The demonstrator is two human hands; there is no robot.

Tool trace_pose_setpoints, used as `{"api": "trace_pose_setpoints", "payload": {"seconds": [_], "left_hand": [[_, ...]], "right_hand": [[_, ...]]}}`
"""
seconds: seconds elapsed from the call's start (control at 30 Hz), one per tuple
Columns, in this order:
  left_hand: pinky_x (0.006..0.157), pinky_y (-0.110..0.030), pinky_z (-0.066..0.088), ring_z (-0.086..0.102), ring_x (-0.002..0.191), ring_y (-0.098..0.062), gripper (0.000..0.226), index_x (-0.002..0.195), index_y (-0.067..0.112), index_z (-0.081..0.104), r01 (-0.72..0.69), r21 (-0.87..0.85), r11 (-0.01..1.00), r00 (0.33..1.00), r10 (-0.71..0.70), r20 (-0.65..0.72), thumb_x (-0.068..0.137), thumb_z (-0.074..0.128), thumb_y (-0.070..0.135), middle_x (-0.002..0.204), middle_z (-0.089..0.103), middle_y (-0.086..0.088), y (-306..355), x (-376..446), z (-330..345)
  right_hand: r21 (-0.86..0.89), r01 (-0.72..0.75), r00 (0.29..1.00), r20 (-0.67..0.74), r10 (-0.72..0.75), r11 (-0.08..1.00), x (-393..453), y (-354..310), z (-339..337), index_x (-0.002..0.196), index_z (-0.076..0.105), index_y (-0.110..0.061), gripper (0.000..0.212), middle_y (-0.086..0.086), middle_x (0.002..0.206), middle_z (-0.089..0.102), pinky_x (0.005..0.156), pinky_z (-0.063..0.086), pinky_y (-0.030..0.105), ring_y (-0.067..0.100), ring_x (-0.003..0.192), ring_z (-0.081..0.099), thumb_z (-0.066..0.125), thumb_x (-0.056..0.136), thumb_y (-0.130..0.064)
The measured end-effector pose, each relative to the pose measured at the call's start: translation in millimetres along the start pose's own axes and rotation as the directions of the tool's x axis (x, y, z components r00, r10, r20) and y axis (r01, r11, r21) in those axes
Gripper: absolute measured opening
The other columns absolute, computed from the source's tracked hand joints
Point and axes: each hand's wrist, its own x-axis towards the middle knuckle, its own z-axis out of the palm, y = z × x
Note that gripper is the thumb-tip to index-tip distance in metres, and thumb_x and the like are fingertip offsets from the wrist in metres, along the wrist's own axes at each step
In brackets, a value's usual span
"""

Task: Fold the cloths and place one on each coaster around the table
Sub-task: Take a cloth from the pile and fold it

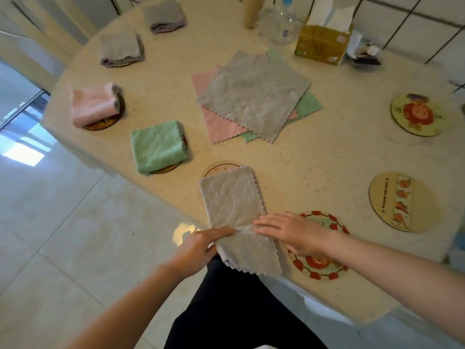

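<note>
At the 6 o'clock edge of the round table [327, 152], two hands work one grey cloth [234, 205] folded into a long strip; the left hand [201, 244] pinches its left edge at the crease line, the right hand [292, 231] lies flat with straight fingers pressing the same line from the right. Strip runs from 12 to 6 o'clock, far end lying over a coaster [221, 168], near end hanging off the table edge; fluffy quilted texture, zigzag-cut hem. Counts: four folded cloths already on coasters along the 9 to 11 o'clock rim, namely a green one [158, 146], a pink one [93, 104], and two grey ones [120, 47] and [164, 16]. Unfolded stack [254, 94] at centre: grey on top, pink and green edges showing beneath, exact number can't tell. Bare coasters: three, one with red squares [327, 270] partly under the right hand, an oval fruit one [400, 201] at 3 o'clock, a flower one [416, 114] at 2 o'clock. At 12 to 1 o'clock: tissue box [323, 44], clear bottle [283, 23], cardboard tube [253, 11], small dark tray [366, 55]. Tiled floor at left.
</note>
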Motion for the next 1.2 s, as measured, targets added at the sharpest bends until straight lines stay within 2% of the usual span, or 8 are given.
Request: {"api": "trace_pose_setpoints", "payload": {"seconds": [0.1, 0.17, 0.3, 0.4, 0.53, 0.73, 0.97, 1.2], "left_hand": [[0.080, -0.037, 0.054, 0.067, 0.089, -0.016, 0.038, 0.111, 0.058, 0.058, 0.226, -0.161, 0.961, 0.972, -0.233, -0.021, 0.096, 0.048, 0.024, 0.101, 0.072, 0.009, 3.8, 9.6, -5.5], [0.058, -0.039, 0.040, 0.050, 0.058, -0.022, 0.030, 0.079, 0.041, 0.068, 0.331, -0.307, 0.893, 0.932, -0.361, -0.046, 0.096, 0.050, 0.024, 0.065, 0.057, -0.001, 9.0, 18.2, -11.4], [0.058, -0.041, 0.042, 0.049, 0.061, -0.020, 0.036, 0.076, 0.010, 0.061, 0.384, -0.594, 0.707, 0.847, -0.526, -0.079, 0.087, 0.059, 0.044, 0.068, 0.054, -0.006, 14.3, 35.5, -27.0], [0.077, -0.042, 0.059, 0.069, 0.086, -0.025, 0.019, 0.099, 0.013, 0.065, 0.390, -0.747, 0.538, 0.791, -0.611, -0.028, 0.094, 0.056, 0.029, 0.095, 0.070, -0.007, 16.9, 48.4, -35.8], [0.069, -0.044, 0.060, 0.068, 0.081, -0.029, 0.018, 0.098, 0.010, 0.059, 0.411, -0.762, 0.500, 0.749, -0.662, -0.031, 0.097, 0.052, 0.026, 0.093, 0.066, -0.010, 16.4, 57.3, -38.0], [0.062, -0.044, 0.060, 0.070, 0.078, -0.026, 0.018, 0.089, 0.014, 0.057, 0.399, -0.768, 0.500, 0.726, -0.685, -0.069, 0.097, 0.051, 0.029, 0.093, 0.069, -0.009, 11.5, 56.8, -31.9], [0.058, -0.043, 0.059, 0.067, 0.062, -0.023, 0.024, 0.079, 0.016, 0.054, 0.517, -0.607, 0.604, 0.571, -0.771, -0.280, 0.086, 0.064, 0.037, 0.076, 0.066, -0.004, 12.8, 54.6, -25.9], [0.068, -0.035, 0.055, 0.060, 0.074, -0.012, 0.018, 0.088, 0.025, 0.058, 0.597, -0.436, 0.674, 0.570, -0.738, -0.361, 0.079, 0.070, 0.035, 0.080, 0.063, 0.010, 11.7, 61.8, -41.4]], "right_hand": [[0.269, -0.099, 0.994, -0.027, 0.110, 0.958, 8.2, -3.7, -9.5, 0.142, 0.033, -0.031, 0.065, -0.013, 0.142, 0.041, 0.111, 0.025, 0.026, 0.003, 0.130, 0.036, 0.061, 0.084, -0.021], [0.561, -0.235, 0.954, -0.025, 0.300, 0.794, 16.7, -5.3, -17.7, 0.130, 0.048, -0.030, 0.048, -0.013, 0.125, 0.056, 0.100, 0.043, 0.025, 0.000, 0.111, 0.052, 0.064, 0.085, -0.025], [0.813, -0.307, 0.819, -0.039, 0.572, 0.495, 40.2, -4.0, -32.7, 0.090, 0.066, -0.027, 0.005, -0.007, 0.083, 0.067, 0.067, 0.051, 0.022, -0.003, 0.070, 0.060, 0.061, 0.089, -0.028], [0.812, -0.385, 0.739, -0.013, 0.673, 0.439, 58.4, 7.9, -33.7, 0.074, 0.061, -0.015, 0.023, 0.001, 0.068, 0.060, 0.060, 0.043, 0.031, 0.016, 0.065, 0.057, 0.057, 0.092, -0.029], [0.750, -0.488, 0.698, 0.027, 0.716, 0.446, 74.3, 18.5, -29.8, 0.065, 0.046, -0.016, 0.032, -0.006, 0.056, 0.038, 0.052, 0.026, 0.029, 0.009, 0.052, 0.035, 0.055, 0.092, -0.031], [0.741, -0.488, 0.669, -0.020, 0.743, 0.460, 79.3, 17.7, -26.4, 0.065, 0.040, -0.019, 0.034, -0.007, 0.054, 0.038, 0.048, 0.025, 0.026, 0.009, 0.049, 0.034, 0.053, 0.094, -0.032], [0.655, -0.649, 0.533, 0.030, 0.845, 0.387, 91.9, 17.8, -25.5, 0.077, 0.056, -0.014, 0.028, -0.005, 0.064, 0.056, 0.054, 0.041, 0.029, 0.016, 0.060, 0.054, 0.058, 0.088, -0.040], [0.627, -0.712, 0.432, 0.036, 0.901, 0.316, 99.4, 12.1, -39.4, 0.102, 0.053, -0.016, 0.031, -0.002, 0.092, 0.061, 0.071, 0.053, 0.035, 0.018, 0.082, 0.060, 0.061, 0.084, -0.040]]}}
